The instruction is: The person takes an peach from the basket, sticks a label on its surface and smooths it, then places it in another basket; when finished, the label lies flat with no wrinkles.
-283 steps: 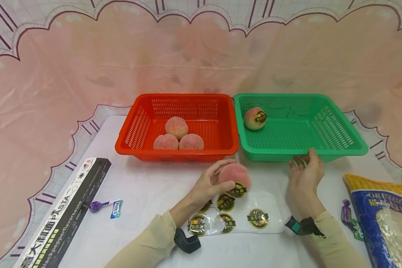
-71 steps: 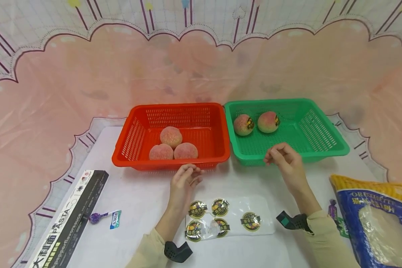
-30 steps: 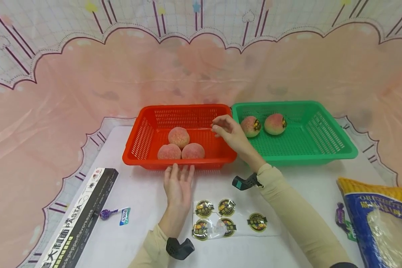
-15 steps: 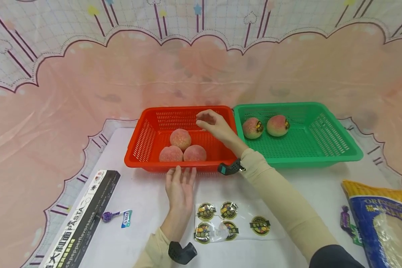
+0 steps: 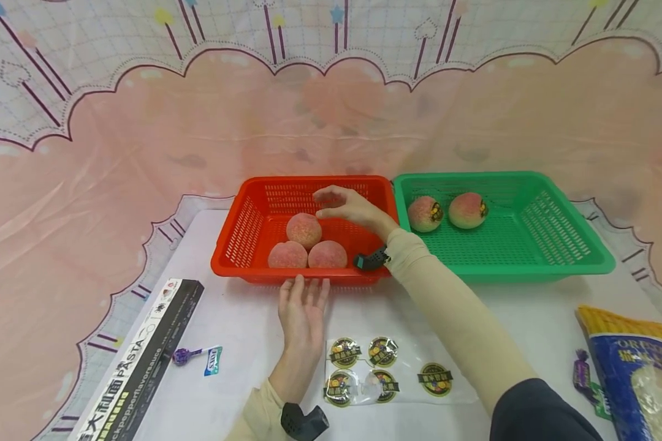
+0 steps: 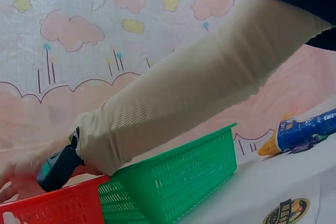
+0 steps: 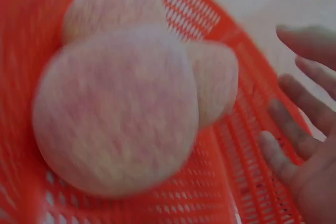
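Your right hand (image 5: 349, 207) holds fingers and thumb apart (nothing between them); cup the rear peach (image 5: 304, 231) softly, without squeezing.

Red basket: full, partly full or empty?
Partly full: the red basket holds three peaches, and bare mesh floor shows beside them.
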A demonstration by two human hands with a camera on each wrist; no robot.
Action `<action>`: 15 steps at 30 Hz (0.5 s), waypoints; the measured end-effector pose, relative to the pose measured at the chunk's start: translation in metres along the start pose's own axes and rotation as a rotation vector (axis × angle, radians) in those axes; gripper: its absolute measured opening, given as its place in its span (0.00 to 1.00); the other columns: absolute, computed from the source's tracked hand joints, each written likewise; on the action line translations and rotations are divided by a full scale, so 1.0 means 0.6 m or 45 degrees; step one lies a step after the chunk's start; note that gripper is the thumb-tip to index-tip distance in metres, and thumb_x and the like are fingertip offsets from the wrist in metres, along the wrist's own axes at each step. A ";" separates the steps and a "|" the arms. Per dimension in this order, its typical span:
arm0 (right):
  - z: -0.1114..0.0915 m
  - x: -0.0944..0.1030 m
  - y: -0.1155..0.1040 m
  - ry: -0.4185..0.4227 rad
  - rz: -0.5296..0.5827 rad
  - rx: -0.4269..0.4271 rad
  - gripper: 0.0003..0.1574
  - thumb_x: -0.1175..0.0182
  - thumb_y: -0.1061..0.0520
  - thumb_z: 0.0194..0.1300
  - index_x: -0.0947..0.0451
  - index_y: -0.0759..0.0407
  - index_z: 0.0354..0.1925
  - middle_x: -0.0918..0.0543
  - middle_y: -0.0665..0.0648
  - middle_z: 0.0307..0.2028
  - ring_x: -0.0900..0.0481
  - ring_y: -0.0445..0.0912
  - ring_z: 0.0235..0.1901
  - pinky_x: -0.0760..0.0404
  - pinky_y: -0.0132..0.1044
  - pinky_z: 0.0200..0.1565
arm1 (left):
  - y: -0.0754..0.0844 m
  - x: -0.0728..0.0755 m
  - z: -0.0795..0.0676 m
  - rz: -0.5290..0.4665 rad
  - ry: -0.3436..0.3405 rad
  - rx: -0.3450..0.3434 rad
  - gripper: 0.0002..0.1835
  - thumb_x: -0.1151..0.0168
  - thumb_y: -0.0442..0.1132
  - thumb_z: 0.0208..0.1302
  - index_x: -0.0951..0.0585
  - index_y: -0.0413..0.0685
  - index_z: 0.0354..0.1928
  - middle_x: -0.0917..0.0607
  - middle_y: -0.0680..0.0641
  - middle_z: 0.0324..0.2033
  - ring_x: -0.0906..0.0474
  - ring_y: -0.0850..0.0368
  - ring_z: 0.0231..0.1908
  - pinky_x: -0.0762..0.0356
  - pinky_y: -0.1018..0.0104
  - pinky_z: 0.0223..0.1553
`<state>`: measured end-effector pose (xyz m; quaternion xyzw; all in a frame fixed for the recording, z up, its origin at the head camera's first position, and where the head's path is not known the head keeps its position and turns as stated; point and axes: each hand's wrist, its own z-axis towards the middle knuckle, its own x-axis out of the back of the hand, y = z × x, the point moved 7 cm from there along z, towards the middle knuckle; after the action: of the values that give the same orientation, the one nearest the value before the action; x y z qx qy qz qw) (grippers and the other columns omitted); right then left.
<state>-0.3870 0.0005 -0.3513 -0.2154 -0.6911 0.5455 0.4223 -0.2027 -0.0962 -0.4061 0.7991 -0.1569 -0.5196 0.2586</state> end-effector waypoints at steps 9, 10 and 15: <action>0.022 0.001 0.018 -0.081 0.014 -0.045 0.35 0.38 0.47 0.53 0.35 0.52 0.57 0.32 0.48 0.57 0.34 0.44 0.56 0.34 0.45 0.59 | -0.004 0.006 0.001 -0.009 -0.004 -0.005 0.09 0.50 0.40 0.64 0.37 0.51 0.42 0.35 0.46 0.48 0.33 0.49 0.52 0.27 0.57 0.52; 0.024 -0.001 0.018 -0.088 0.010 -0.047 0.34 0.38 0.47 0.53 0.36 0.51 0.57 0.32 0.48 0.57 0.34 0.44 0.56 0.34 0.45 0.59 | -0.005 0.005 0.001 -0.012 -0.007 -0.002 0.09 0.50 0.40 0.64 0.38 0.50 0.43 0.35 0.45 0.49 0.33 0.48 0.52 0.27 0.57 0.52; 0.041 -0.019 0.025 -0.145 -0.066 -0.052 0.34 0.39 0.50 0.54 0.37 0.51 0.59 0.34 0.52 0.60 0.37 0.46 0.58 0.34 0.47 0.58 | -0.007 0.002 0.003 -0.029 -0.037 -0.001 0.14 0.53 0.41 0.66 0.41 0.49 0.50 0.38 0.43 0.54 0.36 0.46 0.57 0.28 0.57 0.53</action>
<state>-0.4036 -0.0176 -0.3702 -0.1747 -0.7305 0.5314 0.3918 -0.2037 -0.0940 -0.4098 0.7931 -0.1514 -0.5342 0.2505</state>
